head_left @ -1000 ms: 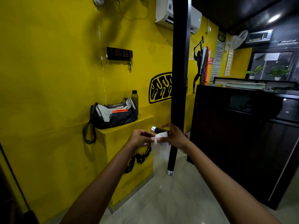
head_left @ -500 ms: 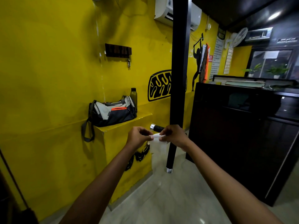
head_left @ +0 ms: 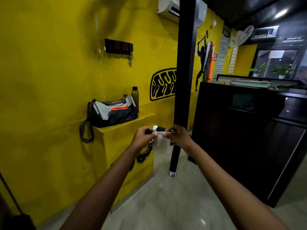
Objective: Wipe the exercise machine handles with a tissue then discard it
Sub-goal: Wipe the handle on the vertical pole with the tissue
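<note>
Both hands pinch the top edge of the tissue (head_left: 161, 143): the left hand (head_left: 144, 138) takes its left corner between thumb and curled fingers, and the right hand (head_left: 178, 136) takes the right corner the same way. The sheet is stretched taut between the two grips and hangs down limp below them, thin enough that the floor shows faintly through it.

Such a sheet looks very light, soft and easy to tear, so a wide pinch along the edge, or bunching it into the palm, would probably serve better than a pull on one corner. It has no stiffness of its own and would need fingers behind it to press on a surface.

Just beyond the hands, the short handle (head_left: 159, 128) with a shiny end cap juts left from the black upright post (head_left: 182, 80). Its dark sleeve looks firm and round, so the tissue could be wrapped around it. Farther left, a gym bag (head_left: 113, 112) and a bottle (head_left: 135, 95) sit on the yellow ledge (head_left: 126, 125).
</note>
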`<state>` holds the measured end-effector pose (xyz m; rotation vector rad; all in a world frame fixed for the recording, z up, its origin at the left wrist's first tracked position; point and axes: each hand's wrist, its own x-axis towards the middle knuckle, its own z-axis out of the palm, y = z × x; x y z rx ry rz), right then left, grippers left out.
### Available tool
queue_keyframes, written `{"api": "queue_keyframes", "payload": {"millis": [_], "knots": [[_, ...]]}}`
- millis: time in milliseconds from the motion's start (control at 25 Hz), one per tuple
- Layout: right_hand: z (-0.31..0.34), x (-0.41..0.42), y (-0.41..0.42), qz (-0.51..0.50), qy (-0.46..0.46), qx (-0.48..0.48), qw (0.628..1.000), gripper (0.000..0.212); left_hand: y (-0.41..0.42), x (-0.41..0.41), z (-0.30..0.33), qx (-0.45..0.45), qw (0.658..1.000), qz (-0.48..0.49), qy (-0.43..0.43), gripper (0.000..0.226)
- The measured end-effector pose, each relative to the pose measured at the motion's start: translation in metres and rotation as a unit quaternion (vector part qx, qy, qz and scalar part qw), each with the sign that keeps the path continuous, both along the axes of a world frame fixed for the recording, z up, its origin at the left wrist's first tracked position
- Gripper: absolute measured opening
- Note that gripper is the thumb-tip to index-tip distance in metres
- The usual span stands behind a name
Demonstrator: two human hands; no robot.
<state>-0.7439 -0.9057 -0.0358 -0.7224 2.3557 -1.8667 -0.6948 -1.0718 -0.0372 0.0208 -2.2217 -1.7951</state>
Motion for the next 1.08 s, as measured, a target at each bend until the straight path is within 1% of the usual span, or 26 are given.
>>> {"api": "queue_keyframes", "payload": {"millis": [80,120,200,240,320,400,480,520,640,720,840,920,1040,1080], "knots": [[-0.002,-0.003,-0.001,0.015,-0.033,0.011,0.999,0.032,-0.003,-0.009,0.000,0.020,1.000,0.007,-0.014,0.005],[-0.003,-0.006,-0.002,0.024,-0.042,0.023,0.999,0.032,-0.005,-0.013,-0.002,0.024,0.999,0.010,-0.019,0.004],[-0.002,-0.015,-0.004,0.024,-0.043,0.038,0.998,0.021,-0.011,-0.023,-0.003,0.038,0.999,0.000,-0.027,0.005],[-0.001,-0.019,-0.007,0.020,-0.042,0.039,0.998,0.018,-0.014,-0.027,-0.003,0.056,0.998,-0.019,-0.031,0.008],[-0.001,-0.032,-0.015,0.008,-0.048,0.026,0.998,0.024,-0.022,-0.036,-0.002,0.088,0.992,-0.077,-0.044,0.022],[0.000,-0.041,-0.021,-0.005,-0.053,0.012,0.999,0.028,-0.030,-0.048,0.000,0.084,0.988,-0.121,-0.056,0.035],[0.001,-0.048,-0.025,-0.027,-0.046,0.006,0.999,0.029,-0.037,-0.063,0.000,0.073,0.986,-0.139,-0.062,0.039],[0.002,-0.052,-0.027,-0.036,-0.038,0.005,0.999,0.030,-0.040,-0.071,0.000,0.069,0.985,-0.143,-0.061,0.038],[0.002,-0.060,-0.026,-0.049,-0.003,0.012,0.999,0.024,-0.046,-0.094,0.001,0.069,0.984,-0.156,-0.044,0.024],[0.003,-0.062,-0.021,-0.057,-0.022,-0.009,0.998,0.019,-0.045,-0.102,0.001,0.083,0.981,-0.170,-0.032,0.019],[0.004,-0.057,-0.013,-0.027,-0.068,-0.043,0.996,0.015,-0.045,-0.108,-0.002,0.097,0.973,-0.210,-0.025,0.022],[0.006,-0.054,-0.010,-0.010,-0.079,-0.035,0.996,0.015,-0.044,-0.107,-0.002,0.092,0.968,-0.233,-0.018,0.023],[0.010,-0.053,-0.007,-0.022,-0.096,-0.027,0.995,0.022,-0.042,-0.102,-0.001,0.078,0.968,-0.236,-0.026,0.029],[0.011,-0.052,-0.009,-0.033,-0.084,-0.025,0.996,0.022,-0.042,-0.101,0.000,0.071,0.969,-0.234,-0.031,0.031]]}}
